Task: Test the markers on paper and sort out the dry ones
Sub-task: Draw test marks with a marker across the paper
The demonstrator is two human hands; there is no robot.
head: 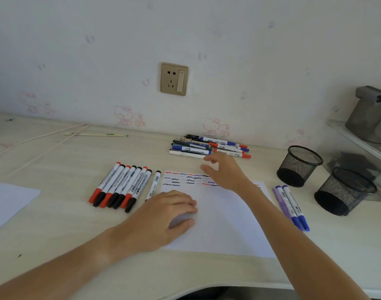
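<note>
**Marker testing under way: one hand steadied the sheet while the other reached for the untested pile.**

The left hand (172, 213) lay flat with straight fingers on the near-left part of the paper (224, 224), apparently to keep it from sliding. The right hand (224, 172), fingers spread wide and holding nothing, hovered over the sheet's far edge just short of the loose pile of markers (209, 147) by the wall, probably the stock awaiting trial. Rows of red, blue and black squiggles (185, 179) filled only the far strip of the sheet, leaving ample blank room nearer. A tidy row of red and black markers (120, 187) lay left of the paper, and blue and purple markers (291, 207) just beside its right edge, seemingly sorted groups. Two mesh cups (300, 165) stood right, well apart from the reach, and open bench (55, 224) remained at near left.
</note>
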